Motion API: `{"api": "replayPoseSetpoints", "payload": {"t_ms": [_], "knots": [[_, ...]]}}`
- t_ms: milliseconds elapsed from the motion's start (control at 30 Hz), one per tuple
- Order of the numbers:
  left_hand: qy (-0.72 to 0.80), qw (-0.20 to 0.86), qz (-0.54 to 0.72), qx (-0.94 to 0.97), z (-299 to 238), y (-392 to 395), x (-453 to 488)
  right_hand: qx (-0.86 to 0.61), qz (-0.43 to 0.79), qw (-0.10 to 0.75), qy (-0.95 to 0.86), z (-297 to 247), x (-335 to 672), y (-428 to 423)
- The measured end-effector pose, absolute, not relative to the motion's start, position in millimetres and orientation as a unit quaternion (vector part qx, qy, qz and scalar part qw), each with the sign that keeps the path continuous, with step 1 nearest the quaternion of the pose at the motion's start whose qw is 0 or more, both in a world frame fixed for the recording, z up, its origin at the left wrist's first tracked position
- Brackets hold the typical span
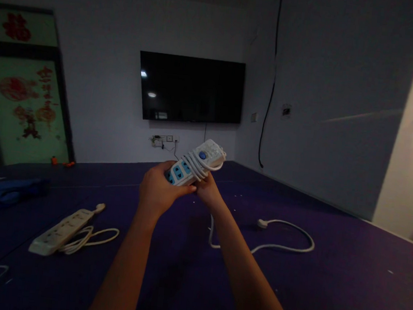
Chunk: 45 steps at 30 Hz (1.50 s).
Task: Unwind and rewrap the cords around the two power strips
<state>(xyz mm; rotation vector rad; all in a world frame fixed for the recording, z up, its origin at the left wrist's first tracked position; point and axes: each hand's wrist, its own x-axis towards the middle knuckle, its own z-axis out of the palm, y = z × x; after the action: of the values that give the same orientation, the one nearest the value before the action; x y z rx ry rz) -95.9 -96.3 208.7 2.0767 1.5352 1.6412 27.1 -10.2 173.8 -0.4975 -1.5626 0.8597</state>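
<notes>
A white power strip [178,171] with blue sockets and a blue switch is held up at a tilt, in mid-air before me. My left hand [157,185] grips its lower end, thumb along the near side. Several turns of white cord [195,165] are wound around the strip's middle and upper part. My right hand [207,190] is closed beneath the strip, at the cord; most of its fingers are hidden. The loose cord [281,247] trails from behind my right wrist across the purple floor, ending in a white plug [262,223].
Another white power strip [62,231] lies at left with its cord [88,241] looped beside it. Blue cloth [9,189] and orange items [59,162] lie farther left. A television [191,90] hangs on the far wall; a black cable [273,83] dangles at right.
</notes>
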Motion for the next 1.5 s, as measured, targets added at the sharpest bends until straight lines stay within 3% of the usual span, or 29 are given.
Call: {"api": "replayPoseSetpoints", "payload": {"t_ms": [233, 433, 633, 1000, 1300, 1500], "knots": [[0.516, 0.003, 0.561, 0.647, 209, -96, -95, -0.254, 0.373, 0.589, -0.670, 181, 27, -21], [0.541, -0.064, 0.600, 0.587, 214, -100, -102, -0.272, 0.247, 0.474, -0.800, 194, 33, -46], [0.604, -0.125, 0.579, 0.533, 213, -96, -109, -0.355, 0.123, 0.442, -0.814, 201, 26, -65], [0.668, -0.131, 0.570, 0.460, 202, -80, -145, -0.404, 0.058, 0.369, -0.835, 207, 31, -83], [0.703, -0.174, 0.483, 0.492, 193, -71, -135, -0.462, -0.136, 0.273, -0.833, 213, 22, -96], [0.689, -0.259, 0.339, 0.586, 192, -71, -120, -0.435, -0.194, 0.331, -0.815, 211, 33, -84]]}}
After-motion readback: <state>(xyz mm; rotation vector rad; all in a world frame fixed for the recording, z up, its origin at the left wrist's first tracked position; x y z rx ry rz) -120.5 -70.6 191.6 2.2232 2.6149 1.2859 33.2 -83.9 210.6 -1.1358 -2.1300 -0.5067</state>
